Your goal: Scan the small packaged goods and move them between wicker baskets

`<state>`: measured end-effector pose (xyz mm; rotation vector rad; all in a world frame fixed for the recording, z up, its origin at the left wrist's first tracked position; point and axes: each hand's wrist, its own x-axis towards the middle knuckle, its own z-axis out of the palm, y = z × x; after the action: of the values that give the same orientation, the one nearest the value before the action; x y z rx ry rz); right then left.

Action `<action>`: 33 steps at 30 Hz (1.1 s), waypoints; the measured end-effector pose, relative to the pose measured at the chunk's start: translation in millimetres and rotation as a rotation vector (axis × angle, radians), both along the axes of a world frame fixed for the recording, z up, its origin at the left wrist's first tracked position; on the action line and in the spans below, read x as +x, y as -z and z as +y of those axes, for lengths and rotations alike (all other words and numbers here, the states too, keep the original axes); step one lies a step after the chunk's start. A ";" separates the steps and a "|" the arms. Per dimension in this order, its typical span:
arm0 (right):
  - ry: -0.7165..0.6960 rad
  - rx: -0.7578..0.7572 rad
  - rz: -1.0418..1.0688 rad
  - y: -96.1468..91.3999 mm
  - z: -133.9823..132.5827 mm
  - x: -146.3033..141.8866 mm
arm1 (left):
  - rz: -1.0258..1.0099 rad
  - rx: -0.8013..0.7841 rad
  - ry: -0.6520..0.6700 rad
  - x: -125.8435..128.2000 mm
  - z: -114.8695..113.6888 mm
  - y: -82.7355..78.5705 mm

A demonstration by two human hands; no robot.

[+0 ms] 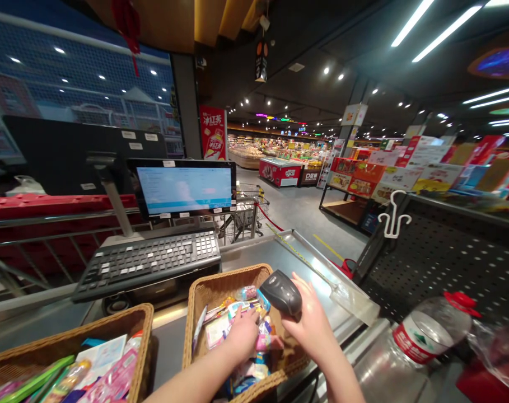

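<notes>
My right hand [308, 313] is wrapped round a dark grey barcode scanner [281, 292], raised over the right rim of a wicker basket [194, 296]. My left hand [243, 333] reaches down into this basket, its fingers apart and touching the small goods there. Around it lie colourful small packages, among them a pink packet [269, 342] and a small bottle-like item [246, 292] near the back. Some fingertips are hidden among the goods, and no single item shows clearly in the left hand.
To the left stands a second wicker basket [147, 336] with packaged goods. Behind are a keyboard [153, 260] and a lit monitor [185, 189]. A metal counter [254, 254] runs ahead. On the right are a large red-capped bottle [430, 330] and a black perforated panel [460, 252] with a white hook [392, 215].
</notes>
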<state>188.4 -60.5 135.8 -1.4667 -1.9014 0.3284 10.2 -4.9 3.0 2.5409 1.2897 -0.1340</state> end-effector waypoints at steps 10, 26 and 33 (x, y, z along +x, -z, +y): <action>-0.018 0.042 -0.005 -0.6 1.9 -7.3 | -0.047 -0.060 -0.081 -13.5 5.0 -7.2; 0.003 0.204 -0.002 -17.6 16.7 -44.1 | -0.296 0.725 -0.294 -134.7 3.1 -129.4; -0.141 0.207 -0.055 -40.6 18.7 -89.0 | -0.229 0.884 -0.432 -185.0 -0.7 -157.8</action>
<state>99.4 -41.8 176.4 -1.2201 -2.0226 0.1507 -174.7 -5.7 160.8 2.6700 2.0719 0.9876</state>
